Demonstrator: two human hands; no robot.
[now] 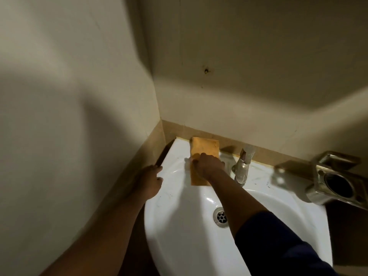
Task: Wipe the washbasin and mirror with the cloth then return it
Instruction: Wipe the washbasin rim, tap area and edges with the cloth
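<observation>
A white washbasin [179,226] fills the lower middle of the head view, set into a corner. A folded orange cloth [201,148] lies on its back left ledge, against the wall. My right hand [209,165] lies on top of the cloth and presses it onto the ledge; its fingers look bent over the cloth. My left hand [150,181] rests on the basin's left rim with fingers loosely spread, holding nothing. No mirror is in view.
A metal tap [242,168] stands just right of my right hand. A drain [220,217] sits in the bowl. A metal wall holder [328,180] juts out at the right. Tiled walls close in on the left and behind.
</observation>
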